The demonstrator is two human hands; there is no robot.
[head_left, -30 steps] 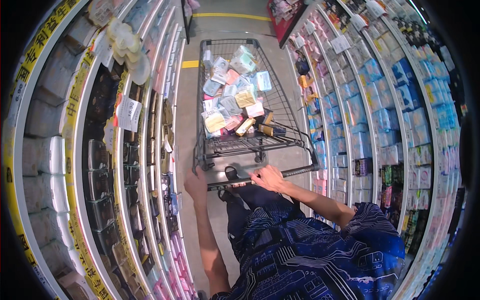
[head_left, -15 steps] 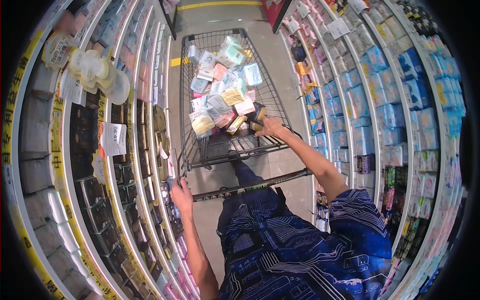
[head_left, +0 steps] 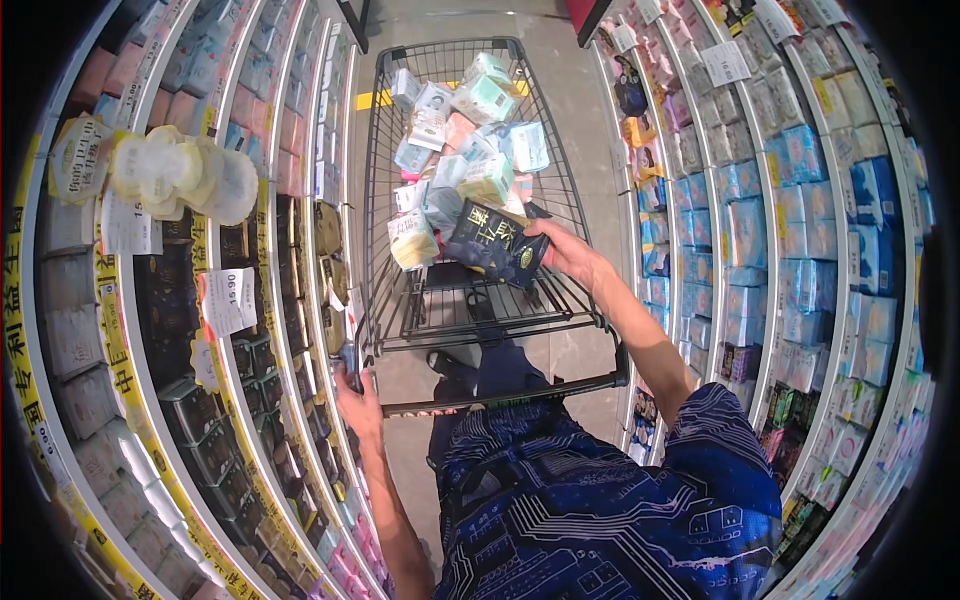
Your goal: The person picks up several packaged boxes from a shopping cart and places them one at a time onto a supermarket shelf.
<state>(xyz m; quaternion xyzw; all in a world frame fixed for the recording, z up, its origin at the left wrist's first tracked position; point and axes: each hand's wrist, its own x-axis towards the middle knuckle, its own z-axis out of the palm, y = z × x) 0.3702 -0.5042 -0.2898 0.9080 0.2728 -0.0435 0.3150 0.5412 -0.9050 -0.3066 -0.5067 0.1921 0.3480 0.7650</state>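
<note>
My right hand (head_left: 562,248) is closed on the right end of a black soft packet (head_left: 497,243) with gold print. The packet lies tilted over the near part of the shopping cart (head_left: 450,48), its print facing up. Beyond it, a heap of pastel packets of pads (head_left: 455,135) fills the middle of the wire basket, in white, mint, blue and pink. At the left end of the cart's handle (head_left: 500,395), my left hand (head_left: 360,408) is closed around the corner, its fingers partly hidden.
Close on the left stands a shelf (head_left: 215,440) with black and grey boxes. Price tags (head_left: 230,300) and a flower-shaped pad display (head_left: 185,175) jut from it into the aisle. A shelf of blue packets (head_left: 805,220) lines the right side. Grey floor (head_left: 590,355) shows beside the cart.
My right hand has gripped the black packet and raised it into fuller view, turned print side up. My left hand stays at the handle's left end. The cart sits slightly differently in view.
</note>
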